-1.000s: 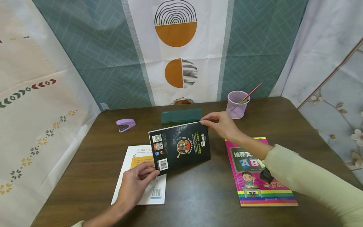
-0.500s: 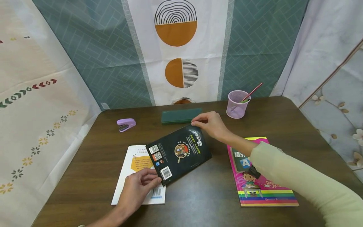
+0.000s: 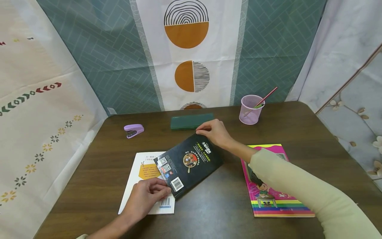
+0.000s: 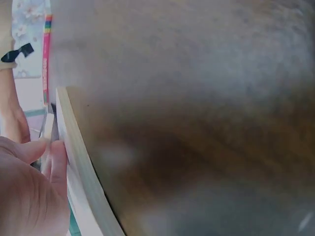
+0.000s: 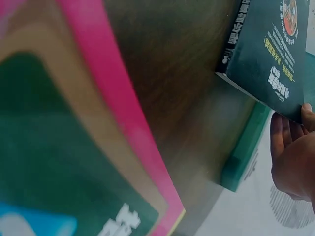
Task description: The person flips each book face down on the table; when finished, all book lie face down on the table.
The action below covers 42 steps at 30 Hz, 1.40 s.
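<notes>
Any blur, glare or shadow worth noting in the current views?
Head view: mostly clear, faint sheen on the wooden table below the black book; left wrist: table badly blurred, pale glare upper right, darker band across the middle; right wrist: nearby pink book soft, black book's lettering crisper.

the black book (image 3: 191, 166) has a smooth, glossy paper cover, the table (image 3: 215, 202) a smooth wood-grain surface with slight sheen, the stapler (image 3: 135, 128) a plastic body, and the backdrop (image 3: 125, 66) creased cloth.

Book (image 4: 49, 126) in left grip (image 4: 33, 189)
</notes>
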Motion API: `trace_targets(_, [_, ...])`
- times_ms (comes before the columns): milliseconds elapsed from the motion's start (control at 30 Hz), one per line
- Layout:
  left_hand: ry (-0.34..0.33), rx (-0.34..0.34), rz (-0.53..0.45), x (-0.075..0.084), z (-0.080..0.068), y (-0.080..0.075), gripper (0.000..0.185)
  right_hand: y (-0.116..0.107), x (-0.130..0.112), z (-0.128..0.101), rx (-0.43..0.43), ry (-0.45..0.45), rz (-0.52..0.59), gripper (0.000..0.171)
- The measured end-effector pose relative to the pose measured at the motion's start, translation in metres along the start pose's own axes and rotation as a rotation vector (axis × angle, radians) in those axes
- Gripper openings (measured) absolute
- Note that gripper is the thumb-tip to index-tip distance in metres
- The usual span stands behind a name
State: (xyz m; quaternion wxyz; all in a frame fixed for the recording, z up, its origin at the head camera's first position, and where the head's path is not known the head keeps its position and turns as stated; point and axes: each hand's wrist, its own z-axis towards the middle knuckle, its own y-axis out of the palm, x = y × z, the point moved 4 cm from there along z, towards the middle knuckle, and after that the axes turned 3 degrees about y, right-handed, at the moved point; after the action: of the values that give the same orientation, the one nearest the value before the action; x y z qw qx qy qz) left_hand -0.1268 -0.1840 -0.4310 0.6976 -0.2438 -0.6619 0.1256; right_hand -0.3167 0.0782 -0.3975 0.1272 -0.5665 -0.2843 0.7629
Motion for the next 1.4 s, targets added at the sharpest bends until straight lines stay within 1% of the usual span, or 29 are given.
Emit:
trace_targets(167, [-0.002,-0.029,0.052,0.002,0.001,-0.003,0.016,0.011,0.008,0.005,-0.024,0.076,-0.003,0.017])
trace_targets(300, [0.001,-0.023,0.106,0.004,0.001,-0.006,0.016,0.017,0.013,0.008,-0.048,0.117,0.011,0.018])
trace_targets(433, [0.022,-0.003,0.135,0.005,0.0,-0.008,0.015,0.019,0.016,0.008,-0.083,0.134,0.005,0.024])
trace_targets(567, [0.043,0.05,0.179,0.006,0.0,-0.013,0.013,0.02,0.016,0.006,-0.138,0.127,0.007,0.037])
trace_targets(633, [0.062,0.085,0.205,0.008,0.001,-0.017,0.013,0.019,0.017,0.005,-0.165,0.119,0.02,0.046])
trace_targets(700, [0.099,0.114,0.213,0.01,0.002,-0.02,0.016,0.017,0.017,0.005,-0.189,0.116,0.047,0.056])
trace_targets(800, [0.18,0.125,0.17,0.011,0.007,-0.024,0.019,0.012,0.015,0.002,-0.229,0.096,0.096,0.07])
trace_targets(867, [0.224,0.116,0.133,0.011,0.011,-0.028,0.026,0.01,0.014,0.0,-0.257,0.074,0.125,0.078])
trace_targets(967, [0.254,0.089,0.11,0.008,0.02,-0.032,0.04,0.006,0.012,-0.007,-0.303,0.037,0.142,0.087])
trace_targets(1100, [0.258,0.061,0.15,0.003,0.031,-0.038,0.058,0.002,0.01,-0.019,-0.363,-0.014,0.123,0.095])
trace_targets(1200, [0.258,0.033,0.164,-0.001,0.037,-0.04,0.072,-0.001,0.009,-0.029,-0.389,-0.042,0.106,0.099])
trace_targets(1300, [0.255,-0.008,0.191,-0.005,0.043,-0.041,0.085,-0.005,0.01,-0.04,-0.391,-0.049,0.104,0.103])
trace_targets(1400, [0.257,-0.056,0.252,-0.008,0.048,-0.042,0.095,-0.009,0.011,-0.05,-0.385,-0.057,0.105,0.105])
